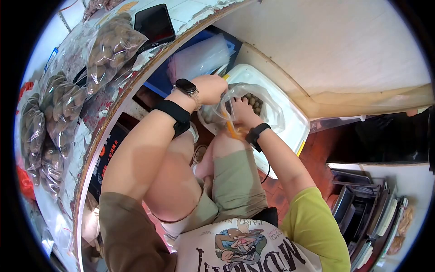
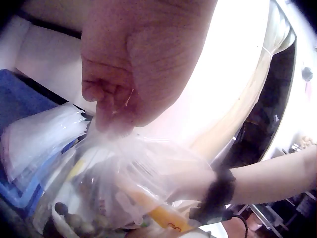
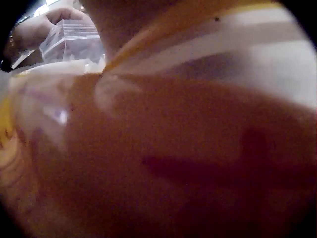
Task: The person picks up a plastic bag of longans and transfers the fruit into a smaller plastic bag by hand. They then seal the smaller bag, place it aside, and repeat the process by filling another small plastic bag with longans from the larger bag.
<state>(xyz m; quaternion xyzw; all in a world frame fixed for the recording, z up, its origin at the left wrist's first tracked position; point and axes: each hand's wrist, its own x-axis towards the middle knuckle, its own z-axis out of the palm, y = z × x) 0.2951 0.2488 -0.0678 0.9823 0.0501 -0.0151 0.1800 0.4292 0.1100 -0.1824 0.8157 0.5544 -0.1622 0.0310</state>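
A clear plastic bag (image 2: 143, 158) hangs from my left hand (image 2: 148, 64), whose fingers and thumb pinch its top edge. The head view has that left hand (image 1: 212, 89) at the left of the bag mouth. My right hand (image 1: 244, 113) is within the bag's mouth, beside several brown round pieces (image 1: 254, 103); plastic and blur hide whether its fingers hold any. Round pieces (image 2: 84, 225) also show low in the left wrist view. An orange-yellow strip (image 1: 232, 127) lies along the bag. The right wrist view is mostly blurred, with the left hand (image 3: 37, 34) at upper left.
A white tub (image 1: 287, 120) stands under and beyond the bag. Stacked clear bags (image 1: 199, 59) lie in a blue bin at its left. Filled bags (image 1: 111, 52) and a black phone (image 1: 154, 26) rest on the worn counter. Dark trays (image 1: 358, 204) stand at the lower right.
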